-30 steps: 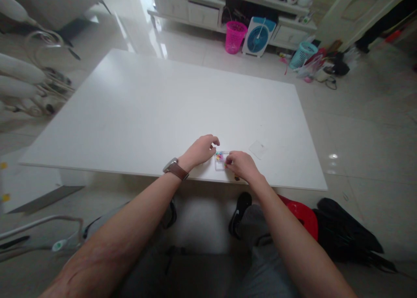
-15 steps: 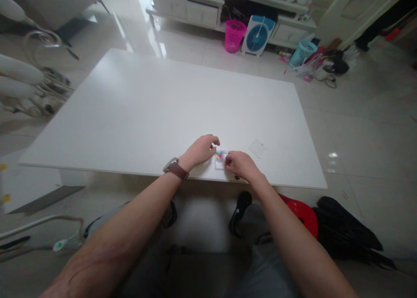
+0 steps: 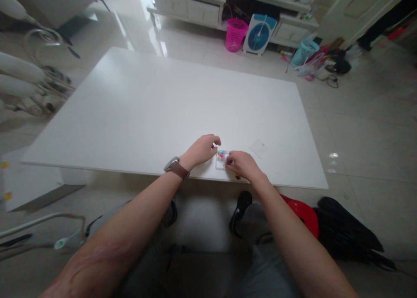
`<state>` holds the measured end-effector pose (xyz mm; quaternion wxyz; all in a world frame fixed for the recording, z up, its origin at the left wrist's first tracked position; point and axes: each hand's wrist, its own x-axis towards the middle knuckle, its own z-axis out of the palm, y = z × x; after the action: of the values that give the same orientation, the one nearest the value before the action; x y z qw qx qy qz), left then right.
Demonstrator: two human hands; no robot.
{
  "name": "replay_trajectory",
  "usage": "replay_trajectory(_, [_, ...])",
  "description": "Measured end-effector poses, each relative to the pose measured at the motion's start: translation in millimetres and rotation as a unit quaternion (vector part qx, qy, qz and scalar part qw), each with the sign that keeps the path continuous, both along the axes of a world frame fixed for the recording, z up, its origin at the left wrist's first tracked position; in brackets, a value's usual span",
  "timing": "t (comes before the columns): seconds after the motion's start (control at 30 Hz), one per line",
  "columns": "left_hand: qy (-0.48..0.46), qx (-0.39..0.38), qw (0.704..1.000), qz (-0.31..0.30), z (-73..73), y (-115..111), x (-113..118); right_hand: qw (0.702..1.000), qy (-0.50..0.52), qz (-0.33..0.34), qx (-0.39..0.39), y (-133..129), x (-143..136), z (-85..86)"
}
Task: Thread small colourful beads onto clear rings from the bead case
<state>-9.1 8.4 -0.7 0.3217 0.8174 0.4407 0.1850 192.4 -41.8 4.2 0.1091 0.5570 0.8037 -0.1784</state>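
A small clear plastic box (image 3: 220,166) with compartments lies near the front edge of the white table (image 3: 169,102). Tiny multicoloured beads (image 3: 220,155) fill its far left compartment. My left hand (image 3: 206,147) rests at the box's left side, thumb and forefinger apart, with nothing seen between them. Over the right part of the box, my right hand (image 3: 241,162) has its fingertips pinched together; whatever they hold is hidden. A small dark object (image 3: 237,177) lies just below my right hand at the table edge. Right of the box is a flat clear square lid (image 3: 258,148).
A brown-strapped watch (image 3: 177,167) is on my left wrist. Across the floor stand a pink basket (image 3: 236,35), a blue and white fan (image 3: 259,35) and a light blue basket (image 3: 304,53). A red seat (image 3: 301,213) with black cloth is at my right.
Both hands keep nearly the same place and pose at the box. The whole view has shifted very slightly.
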Motion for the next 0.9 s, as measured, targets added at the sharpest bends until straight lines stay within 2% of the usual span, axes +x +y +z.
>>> replay_trajectory(0.3, [0.007,-0.009,1.0,-0.002,1.6,-1,0,0.999,-0.02,0.025,0.013,0,-3,5.1])
replay_trajectory(0.67, [0.025,-0.016,1.0,-0.007,4.2,-2,3,0.998,-0.009,0.055,0.011,-1,-4,2.8])
replay_trajectory(0.77, [0.027,-0.014,1.0,-0.006,4.1,-2,2,0.998,0.047,0.035,0.01,-1,1,2.3])
replay_trajectory(0.9, [0.022,-0.01,1.0,-0.006,3.4,-1,0,0.993,0.118,-0.025,0.01,2,7,1.4])
